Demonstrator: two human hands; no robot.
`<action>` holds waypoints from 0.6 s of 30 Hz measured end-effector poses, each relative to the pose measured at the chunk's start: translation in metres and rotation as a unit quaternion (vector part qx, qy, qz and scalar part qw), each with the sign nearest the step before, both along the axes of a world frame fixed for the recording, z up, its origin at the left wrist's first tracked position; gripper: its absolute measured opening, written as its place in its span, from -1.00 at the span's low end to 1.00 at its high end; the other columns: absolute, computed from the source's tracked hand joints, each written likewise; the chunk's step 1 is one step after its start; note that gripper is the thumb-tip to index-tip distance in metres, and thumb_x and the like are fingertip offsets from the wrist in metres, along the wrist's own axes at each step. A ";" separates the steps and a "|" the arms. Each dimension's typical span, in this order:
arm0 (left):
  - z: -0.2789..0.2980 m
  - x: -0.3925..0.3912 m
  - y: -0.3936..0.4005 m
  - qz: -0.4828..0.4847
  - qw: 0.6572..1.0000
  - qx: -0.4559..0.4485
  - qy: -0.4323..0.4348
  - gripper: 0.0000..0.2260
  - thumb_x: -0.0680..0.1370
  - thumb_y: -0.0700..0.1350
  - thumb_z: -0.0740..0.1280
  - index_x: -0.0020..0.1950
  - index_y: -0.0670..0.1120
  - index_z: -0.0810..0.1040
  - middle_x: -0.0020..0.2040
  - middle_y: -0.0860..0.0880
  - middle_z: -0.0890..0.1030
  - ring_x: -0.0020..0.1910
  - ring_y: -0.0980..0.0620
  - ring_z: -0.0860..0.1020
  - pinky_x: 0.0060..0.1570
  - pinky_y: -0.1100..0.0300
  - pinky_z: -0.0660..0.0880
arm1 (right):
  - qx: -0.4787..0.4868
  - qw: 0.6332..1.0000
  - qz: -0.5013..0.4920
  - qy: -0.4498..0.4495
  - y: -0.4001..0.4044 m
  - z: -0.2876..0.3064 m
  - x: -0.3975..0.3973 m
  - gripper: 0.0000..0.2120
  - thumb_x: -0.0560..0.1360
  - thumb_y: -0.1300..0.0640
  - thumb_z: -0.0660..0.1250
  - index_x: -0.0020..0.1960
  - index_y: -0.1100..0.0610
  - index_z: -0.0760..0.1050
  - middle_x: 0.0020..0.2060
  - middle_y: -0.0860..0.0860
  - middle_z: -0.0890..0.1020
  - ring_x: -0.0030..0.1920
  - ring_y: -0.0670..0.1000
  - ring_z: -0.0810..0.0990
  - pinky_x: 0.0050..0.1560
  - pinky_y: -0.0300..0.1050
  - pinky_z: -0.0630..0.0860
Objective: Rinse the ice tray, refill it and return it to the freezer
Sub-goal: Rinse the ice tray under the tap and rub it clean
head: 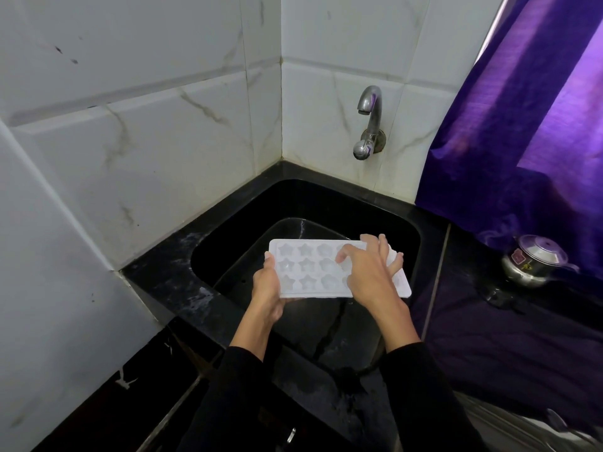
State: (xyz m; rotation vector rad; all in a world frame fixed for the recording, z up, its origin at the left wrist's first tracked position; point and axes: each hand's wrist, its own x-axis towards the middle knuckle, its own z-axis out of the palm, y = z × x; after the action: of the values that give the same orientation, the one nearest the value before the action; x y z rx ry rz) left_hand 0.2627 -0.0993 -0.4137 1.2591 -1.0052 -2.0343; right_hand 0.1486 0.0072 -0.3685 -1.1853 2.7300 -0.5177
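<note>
A white ice tray (306, 265) with star-shaped cells is held level over the black sink (235, 230). My left hand (269, 290) grips its left short edge, thumb on top. My right hand (370, 272) lies spread over the tray's right part, fingers apart and resting on the cells, covering that side. The steel tap (368, 122) on the tiled wall stands behind the sink; no water runs from it.
White marble-look tiles form the corner on the left and behind. A black stone counter (182, 275) rims the sink. A purple curtain (522, 132) hangs at the right above a small steel pot with a clear lid (532, 264).
</note>
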 end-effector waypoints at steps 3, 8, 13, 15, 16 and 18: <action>-0.001 -0.001 0.000 0.000 1.000 0.001 0.000 -0.61 0.64 0.15 -0.01 -0.01 -0.05 0.51 -0.04 -0.11 0.64 -0.07 -0.12 0.63 -0.19 -0.04 0.58 | 0.018 0.999 0.026 -0.006 -0.005 0.003 0.007 -0.32 0.32 0.57 0.17 0.20 -0.08 0.54 0.52 0.11 0.02 0.53 0.18 -0.27 0.42 0.31 -0.33; 0.000 -0.001 0.000 0.003 1.000 -0.003 -0.008 -0.61 0.64 0.15 -0.01 -0.03 -0.05 0.51 -0.04 -0.12 0.65 -0.07 -0.12 0.63 -0.12 -0.06 0.59 | 0.065 0.997 0.043 -0.011 -0.010 0.001 0.016 -0.24 0.33 0.58 0.14 0.28 -0.13 0.49 0.55 0.14 -0.08 0.51 0.22 -0.34 0.41 0.33 -0.35; -0.002 0.001 -0.001 0.005 1.000 0.003 -0.008 -0.60 0.64 0.14 -0.01 0.00 -0.07 0.51 -0.04 -0.12 0.65 -0.07 -0.13 0.63 -0.11 -0.09 0.58 | 0.062 0.997 0.045 -0.005 -0.008 0.002 0.017 -0.30 0.38 0.54 0.15 0.28 -0.11 0.50 0.54 0.15 -0.02 0.51 0.23 -0.33 0.39 0.32 -0.38; -0.001 0.001 0.001 0.002 1.000 0.002 -0.005 -0.60 0.64 0.14 -0.02 -0.01 -0.06 0.51 -0.04 -0.13 0.64 -0.06 -0.13 0.63 -0.11 -0.09 0.58 | 0.063 0.997 0.045 0.002 -0.008 0.003 0.019 -0.30 0.37 0.55 0.16 0.28 -0.11 0.49 0.54 0.16 -0.05 0.51 0.23 -0.33 0.39 0.32 -0.37; -0.001 0.001 0.001 0.001 1.000 0.001 -0.004 -0.60 0.64 0.14 -0.02 -0.02 -0.06 0.50 -0.05 -0.12 0.64 -0.07 -0.12 0.63 -0.12 -0.08 0.58 | 0.064 0.997 0.046 0.006 -0.008 0.002 0.020 -0.30 0.36 0.55 0.17 0.28 -0.10 0.48 0.54 0.16 -0.05 0.51 0.23 -0.32 0.40 0.33 -0.36; 0.000 0.000 0.001 0.000 1.000 0.000 -0.006 -0.61 0.64 0.14 -0.02 -0.04 -0.06 0.50 -0.06 -0.12 0.64 -0.08 -0.12 0.63 -0.13 -0.08 0.58 | 0.067 0.997 0.048 0.011 -0.008 0.002 0.021 -0.31 0.37 0.55 0.18 0.28 -0.09 0.49 0.54 0.15 -0.04 0.51 0.24 -0.31 0.40 0.33 -0.35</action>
State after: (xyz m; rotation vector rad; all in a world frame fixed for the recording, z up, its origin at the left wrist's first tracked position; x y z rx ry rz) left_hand 0.2630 -0.0983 -0.4141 1.2719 -1.0095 -2.0288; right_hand 0.1693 -0.0011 -0.3662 -1.2866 2.6607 -0.3073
